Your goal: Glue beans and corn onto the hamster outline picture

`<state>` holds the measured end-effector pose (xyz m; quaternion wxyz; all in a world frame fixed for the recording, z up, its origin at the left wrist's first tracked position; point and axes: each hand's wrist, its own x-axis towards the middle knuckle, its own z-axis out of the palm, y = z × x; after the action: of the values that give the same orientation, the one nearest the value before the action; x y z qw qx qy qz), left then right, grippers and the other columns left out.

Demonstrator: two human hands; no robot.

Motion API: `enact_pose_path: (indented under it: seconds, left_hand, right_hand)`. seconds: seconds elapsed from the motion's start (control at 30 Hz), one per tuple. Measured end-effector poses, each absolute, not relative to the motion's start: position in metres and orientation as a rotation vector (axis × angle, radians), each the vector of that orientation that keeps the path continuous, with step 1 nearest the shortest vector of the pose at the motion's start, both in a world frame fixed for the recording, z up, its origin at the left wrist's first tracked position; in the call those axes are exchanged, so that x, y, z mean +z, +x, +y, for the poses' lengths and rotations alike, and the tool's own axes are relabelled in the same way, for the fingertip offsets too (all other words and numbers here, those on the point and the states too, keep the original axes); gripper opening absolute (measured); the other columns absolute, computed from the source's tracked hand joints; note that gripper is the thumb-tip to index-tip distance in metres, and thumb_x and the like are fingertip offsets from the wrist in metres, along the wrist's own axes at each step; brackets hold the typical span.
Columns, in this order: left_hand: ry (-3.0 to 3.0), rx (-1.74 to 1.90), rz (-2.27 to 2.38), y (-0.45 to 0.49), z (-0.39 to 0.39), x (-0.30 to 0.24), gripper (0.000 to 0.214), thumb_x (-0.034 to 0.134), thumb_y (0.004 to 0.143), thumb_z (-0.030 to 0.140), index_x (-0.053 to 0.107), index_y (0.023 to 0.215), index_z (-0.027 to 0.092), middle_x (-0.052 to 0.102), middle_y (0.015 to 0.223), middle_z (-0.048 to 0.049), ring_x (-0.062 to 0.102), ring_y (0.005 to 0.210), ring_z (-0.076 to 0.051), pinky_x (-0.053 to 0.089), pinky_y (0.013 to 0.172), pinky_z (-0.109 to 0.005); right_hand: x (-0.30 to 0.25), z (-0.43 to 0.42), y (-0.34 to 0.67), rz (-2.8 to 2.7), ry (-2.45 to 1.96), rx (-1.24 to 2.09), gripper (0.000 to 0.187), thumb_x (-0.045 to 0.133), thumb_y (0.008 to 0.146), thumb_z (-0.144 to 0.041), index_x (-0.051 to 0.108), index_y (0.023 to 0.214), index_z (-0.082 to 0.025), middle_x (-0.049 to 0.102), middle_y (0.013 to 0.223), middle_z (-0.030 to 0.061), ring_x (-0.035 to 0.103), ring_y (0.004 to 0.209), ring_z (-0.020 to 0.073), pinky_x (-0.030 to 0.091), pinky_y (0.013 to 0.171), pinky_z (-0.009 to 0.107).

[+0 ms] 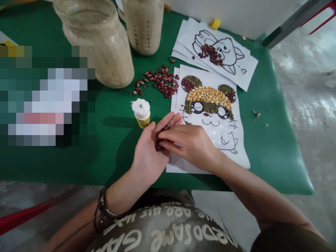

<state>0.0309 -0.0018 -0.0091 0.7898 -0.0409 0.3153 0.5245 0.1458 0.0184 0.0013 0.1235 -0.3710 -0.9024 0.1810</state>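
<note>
My left hand (148, 150) lies palm up at the near edge of the green table (275, 150), cupped with a few dark red beans (158, 146) in the palm. My right hand (193, 143) reaches into that palm, its fingertips pinched on the beans. Both hands rest over the lower left of a hamster drawing (214, 115), whose head is filled with yellow corn, green grains and red beans. A small glue bottle (141, 112) with a white top stands just left of the sheet.
A loose pile of red beans (161, 82) lies behind the glue. Two large glass jars (105, 45) (144, 24) of pale grain stand at the back. A second drawing (223, 56) carries a bean heap. A blurred patch covers the table's left.
</note>
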Motion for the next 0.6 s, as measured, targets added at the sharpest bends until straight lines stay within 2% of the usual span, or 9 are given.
enact_pose_path:
  seconds: [0.13, 0.3, 0.37, 0.43, 0.53, 0.6]
  left_hand:
    - [-0.091, 1.127, 0.683, 0.032, -0.003, -0.009, 0.042, 0.027, 0.087, 0.025, 0.066, 0.090, 0.011, 0.068, 0.100, -0.0063, 0.060, 0.100, -0.015, 0.045, 0.089, -0.023]
    - [-0.112, 1.108, 0.717, 0.034, -0.001, -0.009, 0.043, 0.026, 0.087, 0.024, 0.067, 0.087, 0.011, 0.069, 0.100, -0.0065, 0.060, 0.100, -0.016, 0.045, 0.089, -0.024]
    - [-0.149, 1.112, 0.754, 0.034, 0.000, -0.009, 0.043, 0.026, 0.087, 0.023, 0.068, 0.084, 0.013, 0.070, 0.094, -0.0053, 0.062, 0.096, -0.015, 0.046, 0.087, -0.024]
    - [-0.188, 1.131, 0.781, 0.034, 0.000, -0.009, 0.042, 0.028, 0.087, 0.020, 0.068, 0.078, 0.014, 0.071, 0.086, -0.0036, 0.064, 0.090, -0.013, 0.048, 0.084, -0.022]
    - [-0.189, 1.148, 0.734, 0.034, -0.001, -0.008, 0.040, 0.029, 0.086, 0.019, 0.068, 0.077, 0.013, 0.072, 0.083, -0.0045, 0.065, 0.084, -0.012, 0.050, 0.080, -0.020]
    - [-0.180, 1.145, 0.696, 0.034, -0.001, -0.007, 0.039, 0.030, 0.086, 0.020, 0.068, 0.082, 0.011, 0.071, 0.088, -0.0065, 0.065, 0.086, -0.013, 0.051, 0.079, -0.020]
  right_hand:
    - [0.000, 0.018, 0.144, -2.589, -1.101, 0.597, 0.016, 0.049, 0.083, -0.022, 0.064, 0.084, -0.017, 0.067, 0.078, 0.0004, 0.058, 0.067, 0.0112, 0.035, 0.054, 0.021]
    - [0.002, 0.017, 0.141, -2.482, -1.153, 0.717, 0.011, 0.050, 0.077, -0.017, 0.061, 0.077, -0.017, 0.063, 0.067, -0.0015, 0.050, 0.055, 0.0077, 0.033, 0.052, 0.020]
    - [0.005, 0.018, 0.141, -2.278, -1.186, 0.940, 0.007, 0.050, 0.073, -0.014, 0.057, 0.075, -0.016, 0.057, 0.061, -0.0029, 0.045, 0.051, 0.0058, 0.033, 0.050, 0.019]
    - [0.010, 0.022, 0.144, -1.919, -1.160, 1.314, 0.006, 0.047, 0.071, -0.012, 0.051, 0.071, -0.016, 0.047, 0.053, -0.0055, 0.037, 0.045, 0.0043, 0.031, 0.045, 0.018]
    - [0.018, 0.031, 0.151, -1.257, -1.026, 1.841, 0.016, 0.036, 0.075, -0.015, 0.043, 0.062, -0.019, 0.026, 0.044, -0.0085, 0.020, 0.039, 0.0044, 0.023, 0.037, 0.016]
    - [0.023, 0.038, 0.156, -0.896, -0.953, 1.991, 0.024, 0.032, 0.080, -0.019, 0.036, 0.056, -0.019, 0.018, 0.046, -0.0081, 0.014, 0.039, 0.0049, 0.019, 0.034, 0.014]
